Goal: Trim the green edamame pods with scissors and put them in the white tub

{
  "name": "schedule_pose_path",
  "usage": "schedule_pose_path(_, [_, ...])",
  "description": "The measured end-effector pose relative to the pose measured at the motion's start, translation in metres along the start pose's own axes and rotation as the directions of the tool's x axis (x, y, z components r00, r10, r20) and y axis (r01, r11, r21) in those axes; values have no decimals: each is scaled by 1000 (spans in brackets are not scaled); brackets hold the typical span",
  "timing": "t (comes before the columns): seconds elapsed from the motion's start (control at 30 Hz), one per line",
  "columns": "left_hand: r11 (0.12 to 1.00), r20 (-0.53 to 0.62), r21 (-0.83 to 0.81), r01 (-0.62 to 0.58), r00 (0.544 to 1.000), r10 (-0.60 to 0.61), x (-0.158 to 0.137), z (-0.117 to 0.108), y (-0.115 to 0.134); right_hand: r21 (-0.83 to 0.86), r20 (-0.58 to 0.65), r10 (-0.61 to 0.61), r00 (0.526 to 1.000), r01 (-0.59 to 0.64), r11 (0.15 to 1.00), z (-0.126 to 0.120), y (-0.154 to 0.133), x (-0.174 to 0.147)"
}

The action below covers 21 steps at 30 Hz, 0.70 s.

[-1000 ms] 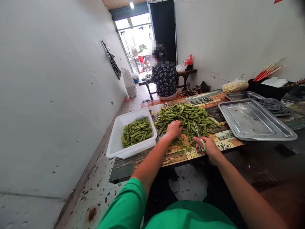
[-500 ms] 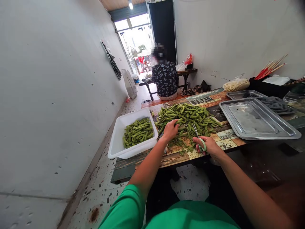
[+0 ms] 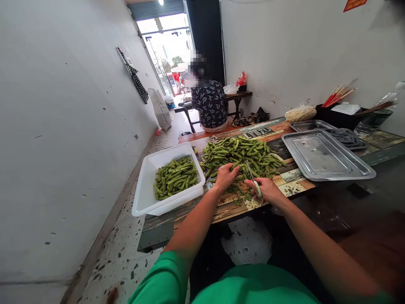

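Note:
My right hand [image 3: 265, 189] is closed round the pale green handles of a pair of scissors [image 3: 249, 169], whose blades point up and away over the pods. Pinched in the fingers of my left hand [image 3: 225, 176] is a green edamame pod [image 3: 236, 166], partly hidden by the fingertips. Both hands are above the near side of a large heap of edamame pods [image 3: 242, 147] on the table. Small green trimmings [image 3: 238, 198] lie below the hands. To the left, a white plastic tub [image 3: 144, 177] holds many more pods [image 3: 175, 177].
A metal tray [image 3: 329, 156] lies at the right of the patterned table [image 3: 218, 215]. Behind it are another tray with dark contents [image 3: 344, 137], a bag of pale sticks [image 3: 300, 113] and a black box with skewers [image 3: 338, 112]. A person [image 3: 209, 103] sits beyond the table.
The camera view has turned slightly right. The scissors' blades look closer together, and my right hand has come nearer to my left.

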State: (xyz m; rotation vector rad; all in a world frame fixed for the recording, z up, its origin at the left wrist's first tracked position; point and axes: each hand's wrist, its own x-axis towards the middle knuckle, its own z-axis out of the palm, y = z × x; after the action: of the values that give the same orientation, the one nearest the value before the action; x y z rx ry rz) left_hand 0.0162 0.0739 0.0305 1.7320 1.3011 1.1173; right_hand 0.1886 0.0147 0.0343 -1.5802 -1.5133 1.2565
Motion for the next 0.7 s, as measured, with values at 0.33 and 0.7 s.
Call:
schedule_pose_path(0.33, [924, 156, -337, 179, 979, -133, -2, -5, 8, 220, 42, -20, 999, 10, 975, 8, -11, -5])
schedule_pose_path(0.7, [956, 76, -276, 100, 994, -82, -1, -8, 12, 133, -52, -78, 996, 85, 987, 7, -4, 0])
